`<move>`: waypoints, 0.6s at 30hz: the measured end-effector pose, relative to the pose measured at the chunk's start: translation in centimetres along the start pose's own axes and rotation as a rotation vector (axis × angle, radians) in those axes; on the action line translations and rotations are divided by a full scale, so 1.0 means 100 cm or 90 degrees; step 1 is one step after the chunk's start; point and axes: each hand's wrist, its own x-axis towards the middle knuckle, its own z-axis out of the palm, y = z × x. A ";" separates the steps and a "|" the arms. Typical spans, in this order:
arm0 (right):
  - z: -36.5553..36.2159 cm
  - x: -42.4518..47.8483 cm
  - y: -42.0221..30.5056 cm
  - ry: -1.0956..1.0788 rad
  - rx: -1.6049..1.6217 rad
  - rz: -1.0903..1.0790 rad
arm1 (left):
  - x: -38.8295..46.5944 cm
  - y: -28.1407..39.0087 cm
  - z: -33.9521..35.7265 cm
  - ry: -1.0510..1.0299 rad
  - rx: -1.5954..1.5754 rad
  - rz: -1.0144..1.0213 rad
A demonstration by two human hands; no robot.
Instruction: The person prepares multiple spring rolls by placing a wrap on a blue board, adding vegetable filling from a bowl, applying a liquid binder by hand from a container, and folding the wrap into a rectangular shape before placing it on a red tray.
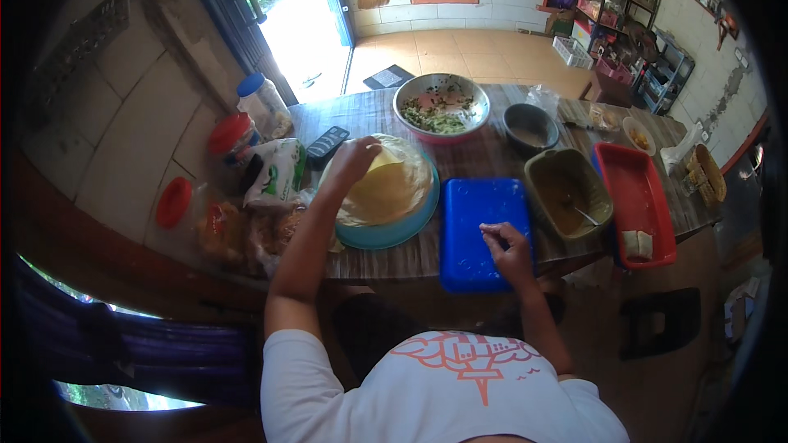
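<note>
My left hand (356,163) pinches the lifted edge of a thin round wrapper (377,187), which lies on a stack of pale wrappers (417,154). Under the stack is a turquoise round base (394,239). My right hand (510,252) hovers over or rests on a blue plastic tray (468,215), its fingertips drawn together and nothing visible in them. To the right, an olive-green tub (534,167) holds a brownish liquid and a spoon (583,215). Folded pale parcels (638,245) sit in the near end of a red tray (628,197).
A metal bowl (477,112) of chopped green filling stands at the table's far side, beside a dark grey bowl (514,138). Lidded jars (231,135), a white plastic package (280,166) and bagged food (221,234) crowd the left edge. A remote control (328,143) lies behind the stack.
</note>
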 end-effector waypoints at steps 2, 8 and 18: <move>0.000 0.003 -0.001 -0.013 -0.004 -0.012 | 0.012 -0.035 -0.005 -0.017 -0.049 -0.074; -0.002 0.001 0.000 -0.014 0.030 0.021 | 0.002 -0.091 -0.015 0.011 -0.522 -0.231; -0.021 0.014 -0.009 -0.015 0.316 0.197 | -0.011 -0.163 -0.055 0.331 -0.890 -0.213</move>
